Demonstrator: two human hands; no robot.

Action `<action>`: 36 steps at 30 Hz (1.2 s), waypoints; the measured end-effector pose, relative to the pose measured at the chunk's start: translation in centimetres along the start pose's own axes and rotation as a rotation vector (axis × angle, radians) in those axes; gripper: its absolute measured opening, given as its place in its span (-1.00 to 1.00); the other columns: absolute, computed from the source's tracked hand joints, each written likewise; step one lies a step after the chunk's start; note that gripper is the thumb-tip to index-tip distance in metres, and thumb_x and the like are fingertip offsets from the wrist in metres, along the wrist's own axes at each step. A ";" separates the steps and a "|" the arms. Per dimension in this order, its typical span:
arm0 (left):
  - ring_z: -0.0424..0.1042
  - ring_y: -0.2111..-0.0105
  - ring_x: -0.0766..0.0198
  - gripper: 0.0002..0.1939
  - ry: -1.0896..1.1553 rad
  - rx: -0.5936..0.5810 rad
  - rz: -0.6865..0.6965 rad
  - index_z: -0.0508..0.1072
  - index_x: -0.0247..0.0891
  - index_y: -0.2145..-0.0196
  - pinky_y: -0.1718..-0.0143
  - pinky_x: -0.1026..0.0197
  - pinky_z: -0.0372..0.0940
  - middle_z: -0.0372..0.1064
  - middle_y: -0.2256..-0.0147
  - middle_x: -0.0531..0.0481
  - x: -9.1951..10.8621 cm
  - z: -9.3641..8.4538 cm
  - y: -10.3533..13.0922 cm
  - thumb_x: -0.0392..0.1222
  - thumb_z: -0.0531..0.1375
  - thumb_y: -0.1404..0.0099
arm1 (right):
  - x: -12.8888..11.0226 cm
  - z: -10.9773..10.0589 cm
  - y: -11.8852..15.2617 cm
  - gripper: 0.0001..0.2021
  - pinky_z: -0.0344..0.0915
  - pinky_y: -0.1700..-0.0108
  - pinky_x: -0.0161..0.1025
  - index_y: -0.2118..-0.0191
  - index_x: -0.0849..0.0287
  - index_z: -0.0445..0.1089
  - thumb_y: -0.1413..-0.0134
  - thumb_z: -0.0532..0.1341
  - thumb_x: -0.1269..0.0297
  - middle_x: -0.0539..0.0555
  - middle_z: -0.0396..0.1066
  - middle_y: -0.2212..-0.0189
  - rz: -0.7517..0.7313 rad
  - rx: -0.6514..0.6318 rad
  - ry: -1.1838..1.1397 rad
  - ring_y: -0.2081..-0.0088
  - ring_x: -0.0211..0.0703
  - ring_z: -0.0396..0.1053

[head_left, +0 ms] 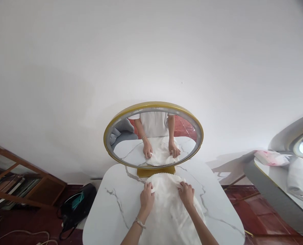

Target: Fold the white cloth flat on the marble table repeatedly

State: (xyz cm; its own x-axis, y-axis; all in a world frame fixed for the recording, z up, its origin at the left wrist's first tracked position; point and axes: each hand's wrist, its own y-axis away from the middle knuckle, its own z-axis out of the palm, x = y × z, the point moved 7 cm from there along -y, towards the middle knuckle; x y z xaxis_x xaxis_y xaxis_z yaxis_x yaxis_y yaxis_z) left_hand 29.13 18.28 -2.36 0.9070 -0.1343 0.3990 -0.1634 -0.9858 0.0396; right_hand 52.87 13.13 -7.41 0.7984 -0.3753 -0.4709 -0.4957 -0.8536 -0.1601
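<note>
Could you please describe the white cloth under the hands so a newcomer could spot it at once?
Find the gold-rimmed oval mirror on the white marble table. Just before its base lies the white cloth, with left hand and right hand on it; its far edge is scalloped.

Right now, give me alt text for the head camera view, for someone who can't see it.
Two bare hands, left hand and right hand, press on a white cloth spread over a white marble-patterned table. A round gold-framed mirror stands at the table's far edge against a white wall, reflecting the hands and cloth. A black bag lies on the red floor at left.
</note>
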 end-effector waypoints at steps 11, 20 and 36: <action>0.34 0.47 0.38 -0.95 0.186 0.408 0.179 0.25 -0.17 0.39 0.54 0.32 0.13 0.29 0.10 -0.04 4.8 -9.7 -0.1 -0.29 0.07 -0.21 | -3.9 -13.4 -0.7 -0.76 0.20 0.45 -0.26 0.19 0.11 0.34 -0.07 0.00 0.28 0.09 0.36 0.21 0.008 0.379 -0.398 0.49 -0.25 0.26; 0.27 -0.01 0.08 -0.74 0.285 0.697 0.330 0.24 -0.29 0.09 0.08 0.07 0.32 0.16 0.08 -0.24 10.2 -9.9 -4.1 -0.09 -0.04 -0.38 | -6.2 -15.1 -6.9 -0.66 0.38 0.22 -0.17 0.05 0.15 0.13 -0.03 0.07 0.21 0.24 0.05 0.02 0.083 0.537 -0.844 0.17 -0.14 0.29; 0.35 0.13 -0.03 -0.74 -0.098 0.775 0.538 0.43 -0.26 0.20 0.11 -0.11 0.29 0.35 0.26 -0.20 12.8 -8.2 -6.2 -0.14 -0.02 -0.38 | -9.0 -12.6 -8.3 -0.49 0.04 -0.14 0.33 -0.18 0.27 0.03 -0.16 0.05 0.17 0.42 -0.11 -0.25 -0.315 0.635 -0.418 -0.31 0.24 -0.23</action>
State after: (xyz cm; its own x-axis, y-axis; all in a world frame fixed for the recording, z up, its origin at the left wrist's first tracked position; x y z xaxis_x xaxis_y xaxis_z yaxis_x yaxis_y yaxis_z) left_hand 38.54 23.49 9.97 0.8193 -0.5634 0.1065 -0.2980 -0.5770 -0.7604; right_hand 54.17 19.05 9.09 0.8016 0.1203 -0.5856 -0.4682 -0.4828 -0.7400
